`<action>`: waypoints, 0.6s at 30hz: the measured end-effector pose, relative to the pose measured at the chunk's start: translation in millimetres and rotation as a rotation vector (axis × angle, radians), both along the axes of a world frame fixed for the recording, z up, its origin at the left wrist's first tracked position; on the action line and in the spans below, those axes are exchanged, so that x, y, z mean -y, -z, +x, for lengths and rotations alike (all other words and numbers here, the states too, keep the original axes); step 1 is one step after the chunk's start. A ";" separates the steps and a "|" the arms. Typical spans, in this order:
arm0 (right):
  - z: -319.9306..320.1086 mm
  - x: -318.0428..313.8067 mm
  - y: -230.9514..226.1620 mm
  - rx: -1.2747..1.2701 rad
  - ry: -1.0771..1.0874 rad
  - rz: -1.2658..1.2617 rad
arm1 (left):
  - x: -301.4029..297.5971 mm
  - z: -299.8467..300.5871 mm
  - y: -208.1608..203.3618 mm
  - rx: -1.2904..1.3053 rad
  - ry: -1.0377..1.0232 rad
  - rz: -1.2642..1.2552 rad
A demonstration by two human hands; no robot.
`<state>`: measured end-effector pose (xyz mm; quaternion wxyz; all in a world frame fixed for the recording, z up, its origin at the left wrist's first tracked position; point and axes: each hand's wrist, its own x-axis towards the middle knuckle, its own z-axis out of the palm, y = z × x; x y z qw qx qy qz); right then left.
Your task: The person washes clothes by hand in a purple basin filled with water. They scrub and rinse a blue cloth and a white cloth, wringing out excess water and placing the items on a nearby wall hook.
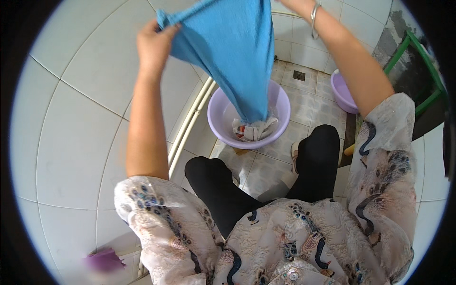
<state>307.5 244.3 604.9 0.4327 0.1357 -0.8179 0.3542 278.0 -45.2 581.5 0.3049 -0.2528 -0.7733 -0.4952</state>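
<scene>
A blue cloth (223, 42), perhaps a towel or garment, hangs spread in front of me. My left hand (155, 42) pinches its upper left corner. At the upper edge of the picture, my right hand (295, 5) holds up the cloth's other side; its fingers are mostly cut off by the frame, and a silver bangle (314, 20) circles that wrist. Tapering downward, the cloth reaches into a lilac basin (214, 118) on the floor. White fabric with a red and dark patch (251, 131) lies bunched in the basin under the cloth's lower end.
A second purple basin (343, 92) stands to the right, by a green frame (411, 52). Pale pipes (192, 118) run along the tiled wall at left. A floor drain (299, 75) is set behind the basin. My knees flank the near side; a purple item (105, 260) sits lower left.
</scene>
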 end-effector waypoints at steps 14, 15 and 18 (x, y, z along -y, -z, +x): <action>1.5 -13.5 215.9 0.727 -0.182 -0.193 | -25.3 14.7 175.1 0.871 0.236 0.301; -3.5 -11.5 218.0 0.860 -0.182 -0.374 | -29.7 10.7 173.7 0.887 0.237 0.374; -11.0 -1.5 234.0 0.889 -0.063 -0.479 | -42.3 13.3 170.0 0.865 0.139 0.336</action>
